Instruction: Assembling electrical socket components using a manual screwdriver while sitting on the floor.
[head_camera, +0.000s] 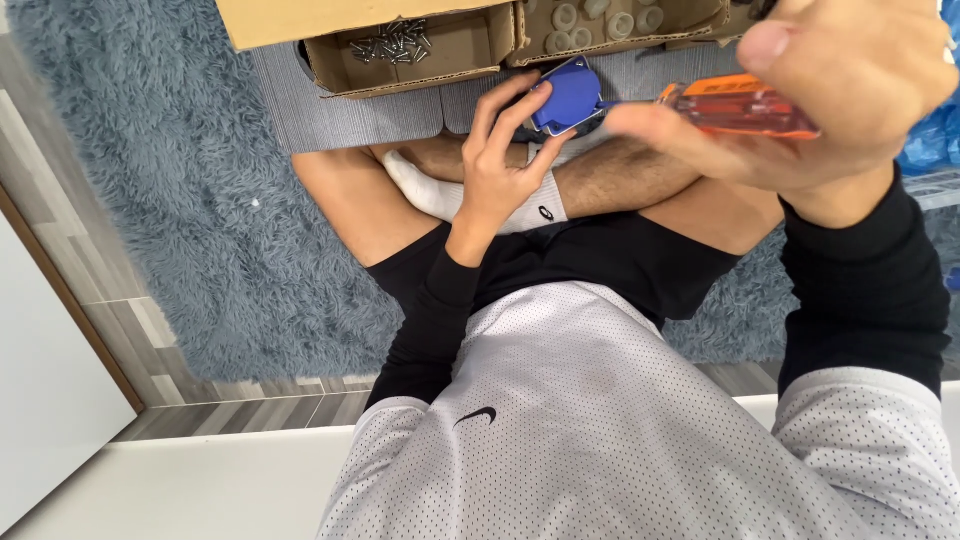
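Left hand (500, 165) grips a blue plastic part (568, 95); right hand (840, 90) clasps an orange-handled screwdriver (740, 105) beside it; loose silver screws (392, 42) wait unused in their cardboard box (470, 55).

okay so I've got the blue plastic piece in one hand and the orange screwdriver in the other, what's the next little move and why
Probably bring the orange translucent-handled screwdriver down to the blue plastic part. The right hand holds the tool raised, off to the side, while the left hand steadies the part above the crossed legs. Its tip is hidden, so whether a screw from the cardboard tray is already seated cannot be told.
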